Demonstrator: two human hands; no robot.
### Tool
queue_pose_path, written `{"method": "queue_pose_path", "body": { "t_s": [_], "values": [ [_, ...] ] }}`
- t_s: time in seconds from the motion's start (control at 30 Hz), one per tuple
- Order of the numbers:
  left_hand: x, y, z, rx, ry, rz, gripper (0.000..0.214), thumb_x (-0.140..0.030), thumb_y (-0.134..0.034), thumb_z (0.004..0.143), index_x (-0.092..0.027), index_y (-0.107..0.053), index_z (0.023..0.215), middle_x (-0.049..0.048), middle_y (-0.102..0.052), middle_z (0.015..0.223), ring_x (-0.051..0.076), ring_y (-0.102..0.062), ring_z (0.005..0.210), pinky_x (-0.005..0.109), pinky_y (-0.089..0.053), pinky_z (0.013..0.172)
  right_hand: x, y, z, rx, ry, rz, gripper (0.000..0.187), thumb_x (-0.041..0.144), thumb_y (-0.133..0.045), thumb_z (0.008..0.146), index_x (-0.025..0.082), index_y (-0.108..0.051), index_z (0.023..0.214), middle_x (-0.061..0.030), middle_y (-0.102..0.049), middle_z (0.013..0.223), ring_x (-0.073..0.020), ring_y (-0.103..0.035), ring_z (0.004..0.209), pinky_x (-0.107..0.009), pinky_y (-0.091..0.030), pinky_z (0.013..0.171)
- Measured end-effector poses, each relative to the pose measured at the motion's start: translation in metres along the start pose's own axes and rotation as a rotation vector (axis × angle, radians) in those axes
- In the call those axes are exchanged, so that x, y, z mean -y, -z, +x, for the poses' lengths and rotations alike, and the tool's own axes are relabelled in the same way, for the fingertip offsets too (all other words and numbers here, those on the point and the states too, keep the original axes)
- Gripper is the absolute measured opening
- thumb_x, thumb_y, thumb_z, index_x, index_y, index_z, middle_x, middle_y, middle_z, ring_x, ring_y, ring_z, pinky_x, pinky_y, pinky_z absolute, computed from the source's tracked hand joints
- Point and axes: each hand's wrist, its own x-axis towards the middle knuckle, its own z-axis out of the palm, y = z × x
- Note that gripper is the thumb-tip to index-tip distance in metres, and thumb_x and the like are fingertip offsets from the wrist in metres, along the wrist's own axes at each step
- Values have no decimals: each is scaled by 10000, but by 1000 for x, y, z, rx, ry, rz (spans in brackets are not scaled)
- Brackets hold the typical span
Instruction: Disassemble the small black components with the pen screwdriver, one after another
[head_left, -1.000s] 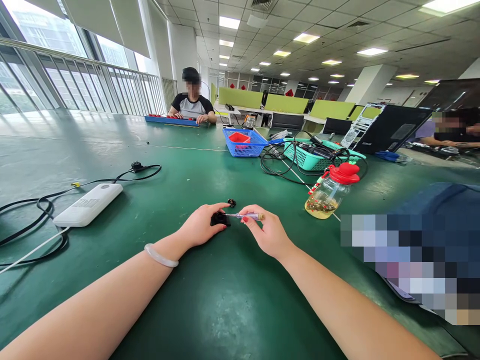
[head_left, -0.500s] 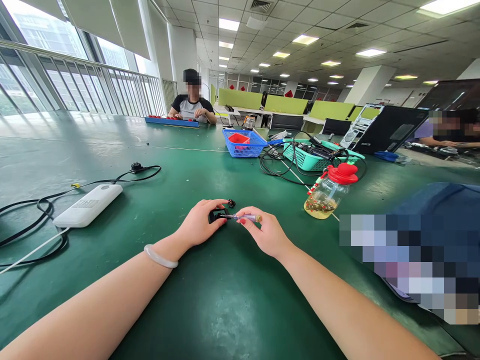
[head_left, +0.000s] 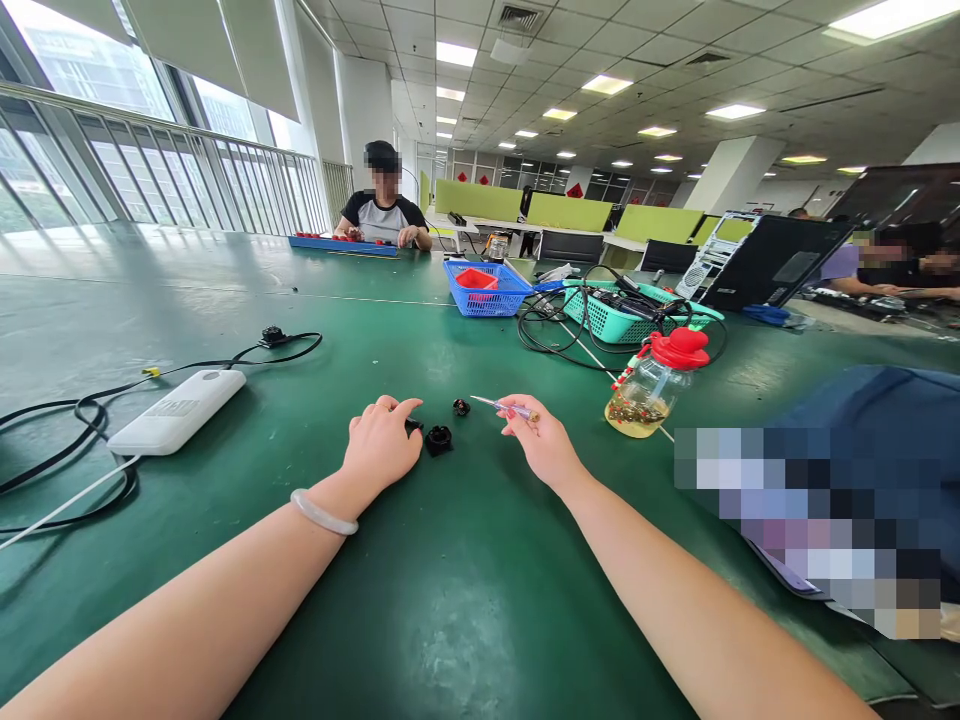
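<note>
**Screwdriver clear of the black housing**

The right hand [head_left: 546,440] pinches a slim, translucent purple-handled screwdriver [head_left: 501,404], tip free; the left hand [head_left: 381,440] curls over a small black piece [head_left: 412,425], grip unclear. Beside it, a squat black housing [head_left: 439,441] sits well short of the green tabletop's [head_left: 360,350] far edge. Screwdriver work seems in hand; more would call for steadying the housing.

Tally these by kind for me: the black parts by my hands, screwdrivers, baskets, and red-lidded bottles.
Black parts: 3, one partly hidden by your left hand
Screwdriver: 1, in your right hand
Baskets: 2, one blue, one green
Red-lidded bottle: 1
Total: 7
</note>
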Motion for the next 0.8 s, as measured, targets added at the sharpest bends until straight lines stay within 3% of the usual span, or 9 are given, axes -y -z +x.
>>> {"method": "queue_pose_path", "body": {
  "t_s": [0.13, 0.23, 0.37, 0.5, 0.67, 0.8],
  "values": [
    [-3, 2, -2, -2, 29, 32, 407, -311, -444, 827, -257, -648, 1174, 123, -603, 1158, 334, -543, 1123, 560, -387, 993, 1, -1, -2, 42, -8, -12, 338, 502, -519, 879, 231, -619, 1053, -53, -648, 992, -180, -599, 805, -357, -494, 796],
    [-5, 1, -2, -66, 25, 13, 418, -369, -403, 875, -258, -621, 1213, 109, -614, 1172, 333, -519, 1155, 556, -366, 1023, 1, -3, -3, 61, 5, 10, 341, 509, -528, 874, 236, -627, 1053, -51, -649, 983, -181, -598, 805, -352, -500, 788],
    [-4, -6, -2, -4, -201, -155, 546, -486, -436, 893, -256, -446, 1388, 96, -529, 1337, 292, -448, 1265, 467, -360, 1089, 0, -3, -3, 100, 23, 48, 324, 505, -554, 857, 235, -631, 1019, -40, -652, 942, -174, -598, 768, -357, -502, 795],
    [-3, -11, -4, 121, -402, -195, 592, -502, -522, 866, -275, -413, 1401, 74, -525, 1381, 276, -441, 1298, 467, -335, 1121, -1, -4, -3, 160, 46, 62, 293, 488, -556, 870, 241, -630, 1010, -32, -660, 928, -172, -602, 773, -350, -496, 791],
    [-4, -9, -3, 109, -412, -220, 352, -464, -537, 863, -252, -591, 1140, 56, -630, 1229, 276, -540, 1172, 475, -401, 1051, -4, -5, -4, 183, 76, 114, 322, 521, -558, 881, 228, -641, 988, -32, -673, 901, -163, -607, 757, -334, -492, 779],
    [-5, -7, -3, 122, -422, -274, 236, -445, -542, 852, -239, -583, 961, 42, -667, 1072, 262, -580, 1055, 467, -443, 981, -5, -4, -2, 97, 76, 258, 414, 603, -560, 857, 203, -648, 914, -26, -664, 771, -150, -603, 646, -315, -499, 687]
  ]
}}
